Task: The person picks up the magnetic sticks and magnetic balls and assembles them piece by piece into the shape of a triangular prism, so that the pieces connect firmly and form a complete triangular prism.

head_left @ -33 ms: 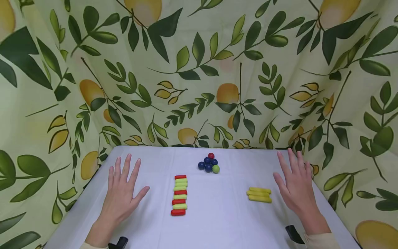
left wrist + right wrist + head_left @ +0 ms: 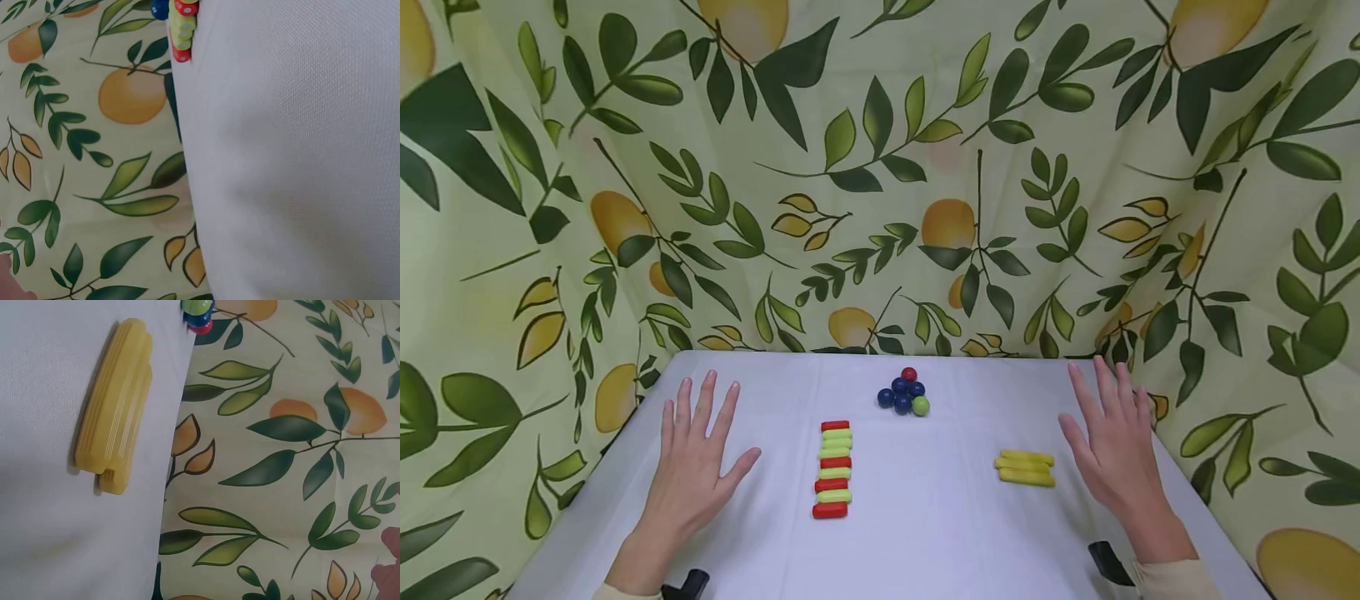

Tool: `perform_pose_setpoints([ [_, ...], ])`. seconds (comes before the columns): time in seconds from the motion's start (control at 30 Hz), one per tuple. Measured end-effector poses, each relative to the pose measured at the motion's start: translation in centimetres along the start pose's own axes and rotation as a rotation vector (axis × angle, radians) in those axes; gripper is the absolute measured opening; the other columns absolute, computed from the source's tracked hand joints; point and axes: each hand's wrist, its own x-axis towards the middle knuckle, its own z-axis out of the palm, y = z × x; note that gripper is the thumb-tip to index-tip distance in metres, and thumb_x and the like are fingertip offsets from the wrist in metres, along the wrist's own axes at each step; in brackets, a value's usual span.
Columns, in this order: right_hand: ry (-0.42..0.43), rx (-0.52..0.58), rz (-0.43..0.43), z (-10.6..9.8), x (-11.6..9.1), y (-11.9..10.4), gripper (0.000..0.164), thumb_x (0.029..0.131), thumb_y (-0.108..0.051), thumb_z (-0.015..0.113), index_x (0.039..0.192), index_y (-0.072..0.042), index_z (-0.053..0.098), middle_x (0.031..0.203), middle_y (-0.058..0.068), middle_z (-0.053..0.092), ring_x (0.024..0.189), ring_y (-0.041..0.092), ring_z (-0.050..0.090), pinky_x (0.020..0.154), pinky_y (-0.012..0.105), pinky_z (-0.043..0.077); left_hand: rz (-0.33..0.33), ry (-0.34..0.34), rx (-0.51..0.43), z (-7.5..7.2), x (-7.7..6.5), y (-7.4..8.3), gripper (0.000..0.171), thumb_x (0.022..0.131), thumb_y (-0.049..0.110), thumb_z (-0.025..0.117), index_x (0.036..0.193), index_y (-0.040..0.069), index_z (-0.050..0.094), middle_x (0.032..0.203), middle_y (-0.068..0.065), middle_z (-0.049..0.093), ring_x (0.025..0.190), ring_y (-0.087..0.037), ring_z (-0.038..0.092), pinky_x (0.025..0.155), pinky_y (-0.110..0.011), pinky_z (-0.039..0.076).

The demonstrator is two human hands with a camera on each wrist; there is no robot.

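Note:
My left hand (image 2: pixel 688 475) is at the left of the table, fingers straight and spread, holding nothing. To its right lies a column of short red and light green rods (image 2: pixel 833 473), side by side. My right hand (image 2: pixel 1116 458) is at the right side, likewise with straight fingers and nothing in its grasp. Just left of it are several yellow sticks (image 2: pixel 1026 478) lying together; the right wrist view shows long grooves along these yellow sticks (image 2: pixel 115 400). At the far middle sits a cluster of dark blue balls (image 2: pixel 902 405) with one red ball (image 2: pixel 909 375) and one green ball (image 2: pixel 921 406).
A white cloth covers the table (image 2: pixel 925 517). Behind it and on both sides hangs a curtain (image 2: pixel 880 208) printed with leaves and oranges. Black camera mounts (image 2: pixel 687 585) show beside the wrists at the near edge of the head view.

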Motion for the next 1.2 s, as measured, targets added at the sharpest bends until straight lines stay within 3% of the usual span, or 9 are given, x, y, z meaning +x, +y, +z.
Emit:
perform_pose_setpoints([
  [0.1, 0.007, 0.009, -0.005, 0.0, 0.2, 0.0, 0.068, 0.114, -0.045, 0.044, 0.174, -0.019, 0.024, 0.178, 0.021, 0.016, 0.163, 0.048, 0.006, 0.126, 0.068, -0.003, 0.002, -0.004, -0.005, 0.0, 0.1, 0.0, 0.09, 0.106, 0.076, 0.033, 0.174, 0.018, 0.023, 0.18, -0.017, 0.009, 0.162, -0.052, 0.003, 0.127, -0.066, -0.004],
  [0.2, 0.027, 0.056, -0.018, 0.1, 0.8, 0.0, 0.067, 0.11, -0.038, 0.054, 0.17, -0.012, 0.035, 0.174, 0.025, 0.027, 0.161, 0.05, 0.015, 0.127, 0.068, 0.004, -0.001, -0.011, -0.015, -0.1, 0.2, 0.1, 0.09, 0.106, 0.074, 0.037, 0.174, 0.017, 0.022, 0.18, -0.017, 0.011, 0.162, -0.051, 0.004, 0.128, -0.064, -0.004],
  [0.3, 0.036, 0.124, -0.025, 0.5, 2.0, -0.4, 0.063, 0.103, -0.027, 0.069, 0.159, -0.005, 0.05, 0.164, 0.026, 0.043, 0.152, 0.05, 0.035, 0.123, 0.069, 0.023, -0.029, -0.031, -0.046, 0.0, 0.4, 0.3, 0.09, 0.105, 0.064, 0.054, 0.173, 0.013, 0.025, 0.178, -0.018, 0.017, 0.161, -0.049, 0.013, 0.127, -0.068, 0.01],
  [0.4, 0.004, 0.179, -0.01, 1.2, 4.1, -1.0, 0.056, 0.097, -0.017, 0.079, 0.147, -0.002, 0.061, 0.151, 0.024, 0.056, 0.138, 0.049, 0.051, 0.11, 0.07, 0.042, -0.072, -0.073, -0.13, 0.3, 1.3, 0.7, 0.089, 0.101, 0.045, 0.072, 0.17, 0.007, 0.032, 0.174, -0.021, 0.028, 0.157, -0.047, 0.026, 0.12, -0.071, 0.028],
  [0.53, -0.113, 0.243, 0.015, 2.9, 7.4, -1.9, 0.047, 0.097, -0.017, 0.082, 0.139, -0.002, 0.067, 0.139, 0.021, 0.065, 0.122, 0.044, 0.062, 0.097, 0.067, 0.052, -0.154, -0.157, -0.29, 1.2, 3.4, 1.2, 0.079, 0.101, 0.028, 0.078, 0.165, 0.003, 0.04, 0.168, -0.022, 0.04, 0.153, -0.045, 0.038, 0.115, -0.069, 0.038],
  [0.7, -0.308, 0.382, 0.041, 6.0, 10.8, -3.6, 0.044, 0.1, -0.022, 0.082, 0.136, -0.002, 0.07, 0.13, 0.016, 0.071, 0.117, 0.038, 0.065, 0.097, 0.058, 0.056, -0.242, -0.251, -0.49, 3.7, 5.8, 1.4, 0.054, 0.103, 0.02, 0.077, 0.151, 0.003, 0.059, 0.147, -0.019, 0.062, 0.132, -0.04, 0.06, 0.107, -0.061, 0.051],
  [0.8, -0.412, 0.436, 0.062, 8.1, 12.0, -4.7, 0.043, 0.099, -0.025, 0.083, 0.135, -0.003, 0.071, 0.125, 0.012, 0.072, 0.116, 0.036, 0.066, 0.099, 0.053, 0.057, -0.276, -0.324, -0.578, 5.7, 6.6, 1.4, 0.044, 0.103, 0.015, 0.078, 0.143, 0.002, 0.066, 0.135, -0.014, 0.069, 0.12, -0.034, 0.066, 0.102, -0.054, 0.056],
  [0.97, -0.501, 0.423, 0.09, 10.7, 12.7, -5.3, 0.04, 0.097, -0.027, 0.085, 0.131, -0.008, 0.074, 0.12, 0.006, 0.072, 0.112, 0.031, 0.067, 0.097, 0.049, 0.058, -0.293, -0.427, -0.625, 8.1, 7.6, 1.6, 0.037, 0.102, 0.014, 0.078, 0.137, 0.003, 0.071, 0.129, -0.01, 0.072, 0.114, -0.028, 0.069, 0.101, -0.049, 0.057],
  [1.2, -0.568, 0.434, 0.094, 13.3, 12.9, -5.8, 0.036, 0.097, -0.023, 0.085, 0.128, -0.008, 0.075, 0.115, 0.008, 0.073, 0.105, 0.027, 0.066, 0.093, 0.048, 0.057, -0.276, -0.533, -0.635, 9.7, 8.9, 1.4, 0.029, 0.101, 0.012, 0.078, 0.128, 0.001, 0.075, 0.118, -0.006, 0.075, 0.108, -0.024, 0.069, 0.1, -0.049, 0.057],
])
